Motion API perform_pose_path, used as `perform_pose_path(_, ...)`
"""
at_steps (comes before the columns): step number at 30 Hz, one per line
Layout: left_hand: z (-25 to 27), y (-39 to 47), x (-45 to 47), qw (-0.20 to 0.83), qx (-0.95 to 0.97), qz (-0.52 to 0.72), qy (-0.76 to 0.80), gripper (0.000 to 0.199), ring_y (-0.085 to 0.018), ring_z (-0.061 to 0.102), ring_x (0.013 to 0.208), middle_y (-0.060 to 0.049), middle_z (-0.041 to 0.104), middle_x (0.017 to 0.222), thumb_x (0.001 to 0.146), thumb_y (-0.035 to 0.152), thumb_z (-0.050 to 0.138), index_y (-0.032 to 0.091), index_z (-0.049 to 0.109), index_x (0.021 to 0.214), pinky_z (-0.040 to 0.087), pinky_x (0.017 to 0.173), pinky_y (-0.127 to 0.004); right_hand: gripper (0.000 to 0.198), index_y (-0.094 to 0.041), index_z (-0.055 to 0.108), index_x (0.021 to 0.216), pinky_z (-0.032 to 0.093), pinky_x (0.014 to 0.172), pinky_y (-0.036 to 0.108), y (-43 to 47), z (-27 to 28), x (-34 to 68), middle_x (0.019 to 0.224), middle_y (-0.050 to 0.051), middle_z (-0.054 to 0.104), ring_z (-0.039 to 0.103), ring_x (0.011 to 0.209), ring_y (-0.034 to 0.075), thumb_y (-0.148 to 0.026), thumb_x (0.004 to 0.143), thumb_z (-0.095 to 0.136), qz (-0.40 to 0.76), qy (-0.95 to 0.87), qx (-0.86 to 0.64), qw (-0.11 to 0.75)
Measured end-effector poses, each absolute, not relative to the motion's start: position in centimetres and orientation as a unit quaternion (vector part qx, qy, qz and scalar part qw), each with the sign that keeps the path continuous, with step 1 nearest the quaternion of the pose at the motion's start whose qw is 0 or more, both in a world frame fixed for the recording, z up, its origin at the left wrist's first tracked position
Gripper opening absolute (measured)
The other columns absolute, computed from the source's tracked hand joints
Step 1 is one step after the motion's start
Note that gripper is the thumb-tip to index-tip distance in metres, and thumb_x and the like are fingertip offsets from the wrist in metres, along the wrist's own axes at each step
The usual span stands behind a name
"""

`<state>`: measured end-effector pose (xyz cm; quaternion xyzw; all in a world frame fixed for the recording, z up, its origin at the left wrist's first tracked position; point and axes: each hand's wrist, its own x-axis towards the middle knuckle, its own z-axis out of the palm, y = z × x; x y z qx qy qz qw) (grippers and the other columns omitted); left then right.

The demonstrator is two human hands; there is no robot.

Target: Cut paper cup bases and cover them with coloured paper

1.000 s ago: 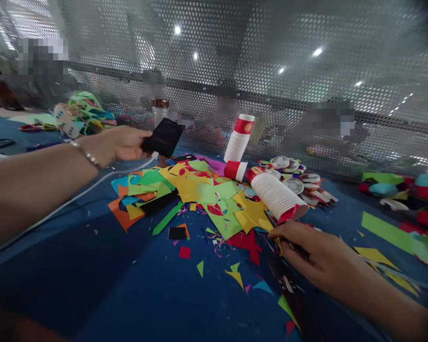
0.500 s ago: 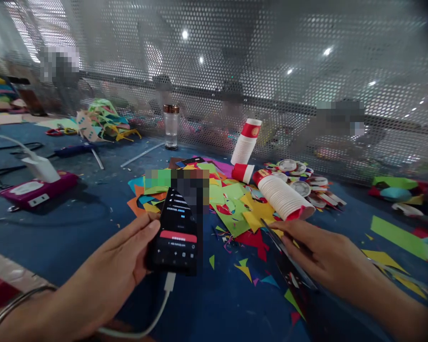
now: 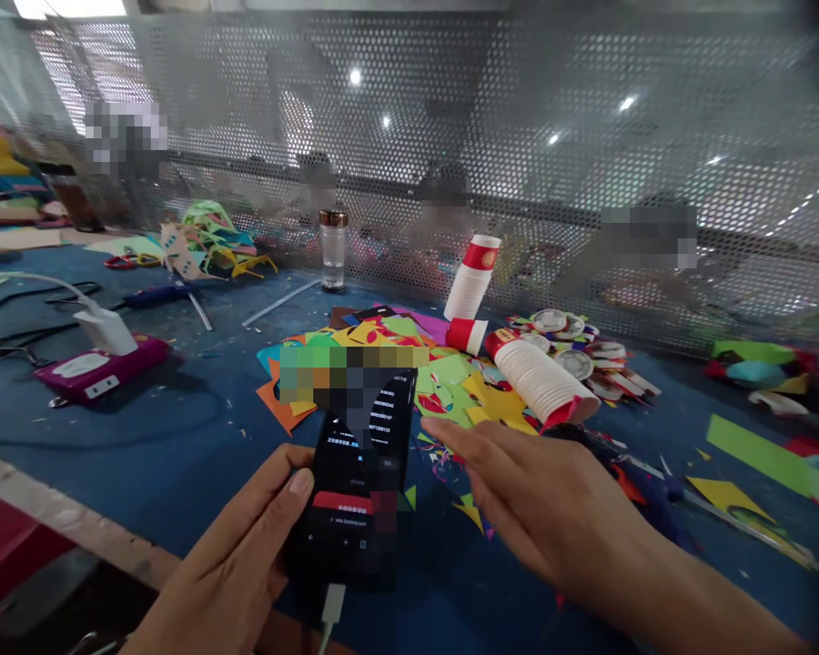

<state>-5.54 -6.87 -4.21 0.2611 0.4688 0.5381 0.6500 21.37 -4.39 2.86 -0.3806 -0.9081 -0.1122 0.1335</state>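
My left hand point(image 3: 246, 555) is closed around the left edge of a black smartphone point(image 3: 355, 491), thumb along its side. The lit screen shows lines of text and a red bar; part of it is blurred out. A white charging cable point(image 3: 333, 605) is plugged into the phone's bottom end. My right hand point(image 3: 539, 491) is held over the table just right of the phone, empty, with its fingers stretched out towards the screen. Beyond both hands lies a heap of coloured paper pieces point(image 3: 450, 377). A dark blade-like tool point(image 3: 645, 466) lies partly hidden behind my right hand.
Paper cups point(image 3: 546, 373) lie stacked on their side, near another leaning stack point(image 3: 470, 277). A clear bottle point(image 3: 333, 255) stands by the perforated metal screen point(image 3: 396, 55). At left sits a purple power strip point(image 3: 102, 368) with a white charger point(image 3: 106, 327). Blurred people show beyond the screen.
My right hand has moved left from the dark blade-like tool, which it was touching, to beside the phone. The phone sits slightly lower in view, still in my left hand.
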Motion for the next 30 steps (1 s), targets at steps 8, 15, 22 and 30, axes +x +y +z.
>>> perform_pose_path(8,-2.3,-7.4,-6.2,0.613,0.329,0.483,0.532,0.038,-0.028,0.051,0.137,0.003,0.063,0.139,0.078,0.036,0.078,0.035,0.072,0.115,0.060,0.094,-0.027,0.053,-0.017,0.031,0.151,0.054,0.060,0.035,-3.9,2.0,20.2,0.104,0.011,0.072,0.070,0.079,0.024,-0.014,0.098,0.037,-0.127,-0.898,-0.399,0.134)
perform_pose_path(15,-1.8,-7.4,-5.2,0.595,0.308,0.495,0.553,0.040,-0.030,0.049,0.138,0.002,0.065,0.137,0.075,0.037,0.080,0.035,0.072,0.115,0.058,0.098,-0.032,0.054,-0.017,0.031,0.152,0.056,0.066,0.038,-4.0,1.7,20.3,0.111,0.014,0.072,0.070,0.084,0.024,-0.014,0.098,0.037,-0.109,-0.899,-0.399,0.145)
perform_pose_path(22,-3.3,-7.3,-5.5,0.599,0.318,0.509,0.530,0.044,-0.029,0.046,0.140,0.001,0.062,0.141,0.071,0.041,0.081,0.033,0.073,0.113,0.058,0.097,-0.028,0.055,-0.017,0.035,0.152,0.054,0.062,0.037,-3.9,1.3,20.6,0.105,0.012,0.072,0.071,0.081,0.025,-0.015,0.098,0.038,-0.116,-0.897,-0.406,0.129)
perform_pose_path(30,-4.1,-7.1,-6.8,0.608,0.318,0.505,0.523,0.039,-0.029,0.053,0.135,0.000,0.064,0.138,0.076,0.034,0.080,0.032,0.072,0.114,0.060,0.096,-0.032,0.052,-0.016,0.033,0.151,0.057,0.062,0.041,-3.7,1.4,20.9,0.113,0.014,0.072,0.072,0.083,0.028,-0.016,0.099,0.038,-0.123,-0.888,-0.417,0.148)
